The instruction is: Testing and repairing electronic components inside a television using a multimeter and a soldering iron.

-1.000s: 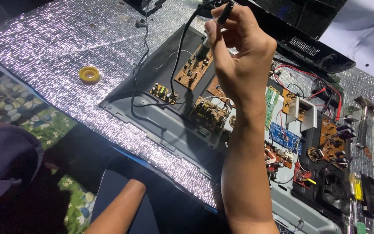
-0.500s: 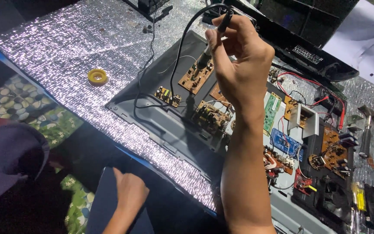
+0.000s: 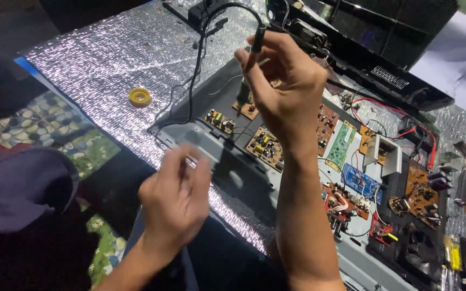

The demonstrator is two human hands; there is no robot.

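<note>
The right hand (image 3: 284,89) is closed around a thin black tool (image 3: 250,56) with a black cable (image 3: 198,70), held like a pen, its tip pointing down at the brown board (image 3: 249,108) at the far end of the grey tray (image 3: 227,167). The left hand (image 3: 176,196) is blurred and hovers above the near edge of the tray; its fingers are loosely curled, and I cannot tell if they hold anything.

To do this step well, I think the tip should come down straight on one point of the board, with the right wrist steady and the cable kept loose, so that it does not pull the tool sideways.

Right of the board the tray is crowded with more boards and red wires (image 3: 405,116), so there is little room on that side. Left of the tray the silver mat (image 3: 98,59) is open, with only a yellow ring (image 3: 139,97). Beyond the near edge of the tray the mat soon ends.
</note>
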